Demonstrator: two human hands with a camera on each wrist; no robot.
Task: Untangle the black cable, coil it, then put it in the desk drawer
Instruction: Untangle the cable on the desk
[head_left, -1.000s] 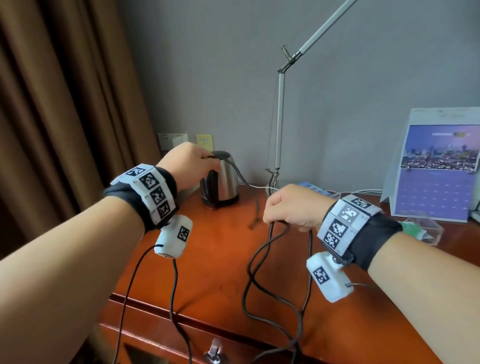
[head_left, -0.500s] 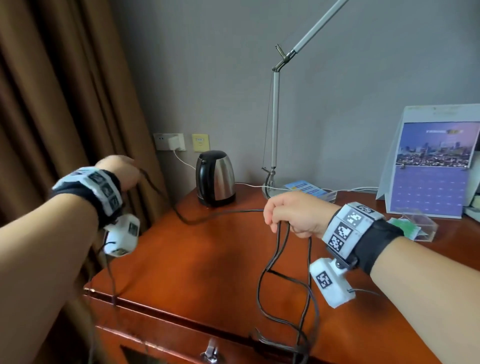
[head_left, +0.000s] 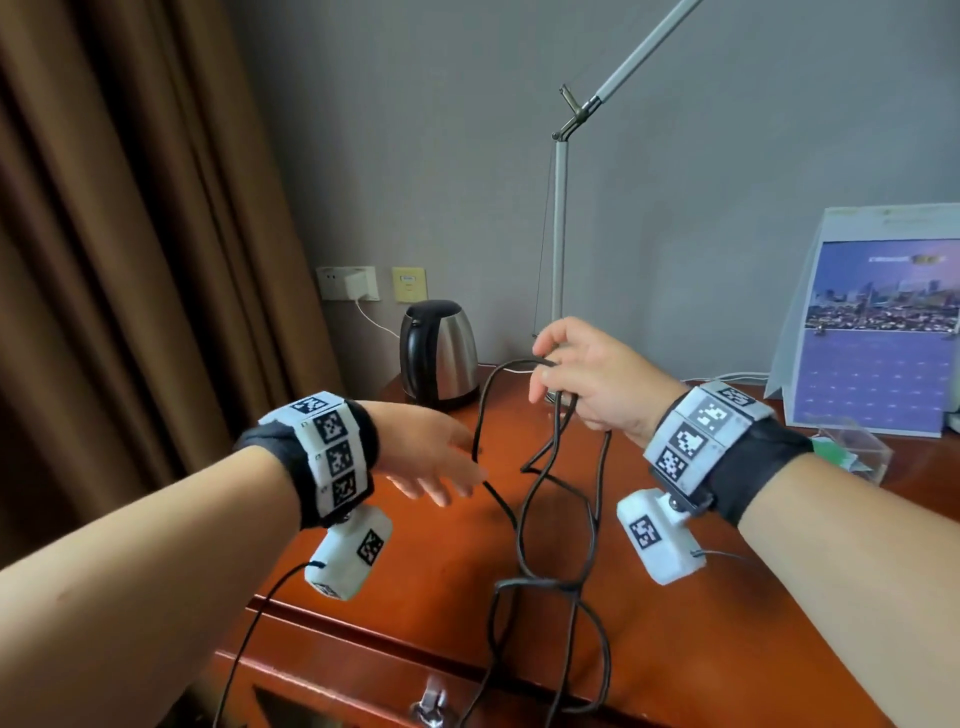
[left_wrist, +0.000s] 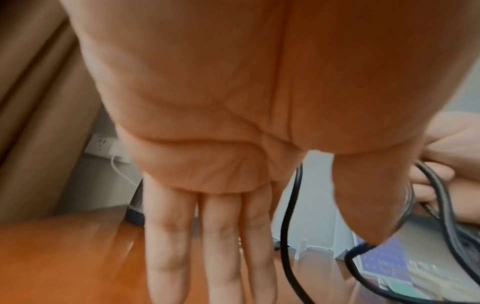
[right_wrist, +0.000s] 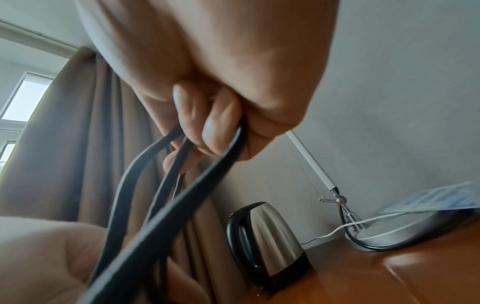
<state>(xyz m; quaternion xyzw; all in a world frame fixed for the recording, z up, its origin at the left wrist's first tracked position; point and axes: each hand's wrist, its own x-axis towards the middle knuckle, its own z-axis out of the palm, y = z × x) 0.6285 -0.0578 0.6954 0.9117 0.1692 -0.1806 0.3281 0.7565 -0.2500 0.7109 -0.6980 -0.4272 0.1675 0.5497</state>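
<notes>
The right hand is raised above the desk, its curled fingers gripping several strands of the black cable, which hang in loops to the desk and over its front edge. The left hand is flat, fingers straight, with one strand passing between thumb and forefinger.

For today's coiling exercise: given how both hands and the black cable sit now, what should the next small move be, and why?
Probably close the left hand on the strand beside its fingers and feed it up as another loop. The right hand already grips several loops of black cable, and more hangs loose over the desk edge.
</notes>
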